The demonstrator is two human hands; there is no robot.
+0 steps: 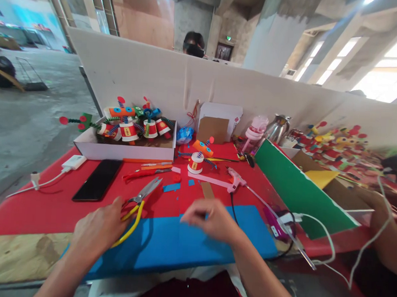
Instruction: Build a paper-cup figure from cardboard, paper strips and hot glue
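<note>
Head view: left hand (97, 225) closed round the grips of yellow-handled scissors (143, 193), blades pointing away from me. Right hand (210, 220) is half-curled above the blue mat (166, 246); I see nothing in it, but blur means I cannot tell whether its fingertips meet on something small.

Just beyond, on the red-covered worktop (60, 210): blue paper scraps (171, 188), a brown card strip (207, 190) and a pink glue gun (236, 180). Past these, a paper-cup figure (196, 162) stands upright, orange head and coiled limbs attached. Smartphone (97, 180) lies to the left.

Further out, a white box (125, 152) holds several similar cup figures.

Progress, my estimate: boxed figures look assembled; the lone one looks nearly or fully so, but is not boxed. Scraps and tools remain out; I cannot tell whether any cutting or gluing is left.
</note>
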